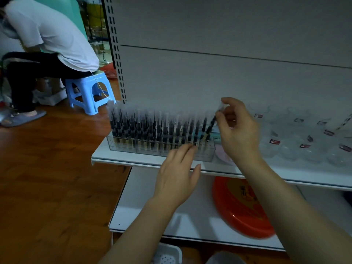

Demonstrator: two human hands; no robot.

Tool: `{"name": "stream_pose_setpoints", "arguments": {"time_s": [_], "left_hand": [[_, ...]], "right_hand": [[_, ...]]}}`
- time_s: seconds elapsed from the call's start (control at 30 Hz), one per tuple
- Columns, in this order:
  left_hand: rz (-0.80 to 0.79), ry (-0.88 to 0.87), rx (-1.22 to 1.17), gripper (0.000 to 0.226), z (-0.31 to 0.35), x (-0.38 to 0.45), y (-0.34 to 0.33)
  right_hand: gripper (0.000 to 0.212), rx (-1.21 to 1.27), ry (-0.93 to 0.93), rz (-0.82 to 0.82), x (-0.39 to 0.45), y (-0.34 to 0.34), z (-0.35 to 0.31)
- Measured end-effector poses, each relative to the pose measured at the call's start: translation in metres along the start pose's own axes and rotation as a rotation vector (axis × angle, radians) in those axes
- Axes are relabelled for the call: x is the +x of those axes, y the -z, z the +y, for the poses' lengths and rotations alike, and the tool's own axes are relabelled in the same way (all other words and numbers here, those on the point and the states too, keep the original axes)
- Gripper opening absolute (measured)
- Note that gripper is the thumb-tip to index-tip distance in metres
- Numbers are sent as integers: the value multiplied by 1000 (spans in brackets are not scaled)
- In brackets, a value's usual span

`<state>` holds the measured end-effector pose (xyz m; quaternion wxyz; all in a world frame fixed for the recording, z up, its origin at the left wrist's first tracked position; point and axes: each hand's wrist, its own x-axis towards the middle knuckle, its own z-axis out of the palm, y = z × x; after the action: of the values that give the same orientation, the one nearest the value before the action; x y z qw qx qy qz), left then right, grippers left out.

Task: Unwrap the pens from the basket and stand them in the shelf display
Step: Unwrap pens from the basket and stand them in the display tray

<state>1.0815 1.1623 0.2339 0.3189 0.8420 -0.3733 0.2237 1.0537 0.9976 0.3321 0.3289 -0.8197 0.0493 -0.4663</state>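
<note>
A clear display rack (pixel 122 146) on the white shelf (pixel 106 156) holds several upright pens (pixel 144 126) with dark grips and clear caps. My right hand (pixel 238 130) pinches the cap end of one pen (pixel 209 128), which leans with its lower end in the rack's right part. My left hand (pixel 179 172) rests flat with fingertips touching the rack's front edge, holding nothing. A white perforated basket (pixel 167 255) shows at the bottom edge, on the floor below the shelves.
Clear plastic cups with labels (pixel 304 141) crowd the shelf to the right. A red tray (pixel 238 208) leans on the lower shelf. At the left a person sits on a blue stool (pixel 89 92) over the wooden floor.
</note>
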Motion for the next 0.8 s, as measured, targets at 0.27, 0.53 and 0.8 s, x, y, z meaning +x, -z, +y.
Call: {"name": "stream_pose_setpoints", "arguments": {"time_s": [0.27, 0.53, 0.8], "left_hand": [[-26, 8, -39, 48, -7, 4, 2], [-55, 46, -80, 49, -6, 5, 2], [56, 134, -278, 32, -5, 1, 11]], "right_hand": [[31, -195, 68, -220, -8, -11, 13], [42, -208, 97, -278, -14, -14, 25], [47, -191, 108, -120, -41, -4, 16]]}}
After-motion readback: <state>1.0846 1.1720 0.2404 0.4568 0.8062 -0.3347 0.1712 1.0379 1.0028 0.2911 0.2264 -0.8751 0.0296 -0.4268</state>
